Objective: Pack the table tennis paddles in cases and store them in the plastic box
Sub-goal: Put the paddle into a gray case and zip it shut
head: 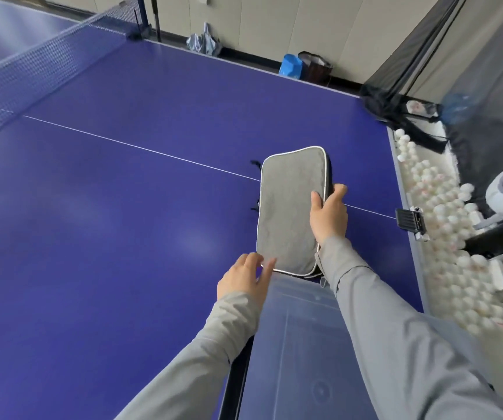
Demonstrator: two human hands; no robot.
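Grips the grey rectangular fabric paddle case point(289, 207) by its right edge with the right hand point(329, 215) at the far rim of the clear plastic box point(298, 328), with the left hand point(244, 278) relaxed beside its near corner.

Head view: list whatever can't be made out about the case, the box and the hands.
Head view, all three:
1) the case: closed, so its cover hides what is inside.
2) the box: near end cut off by the bottom edge, right side behind the right sleeve.
3) the left hand: blurred; whether it touches the case is unclear.
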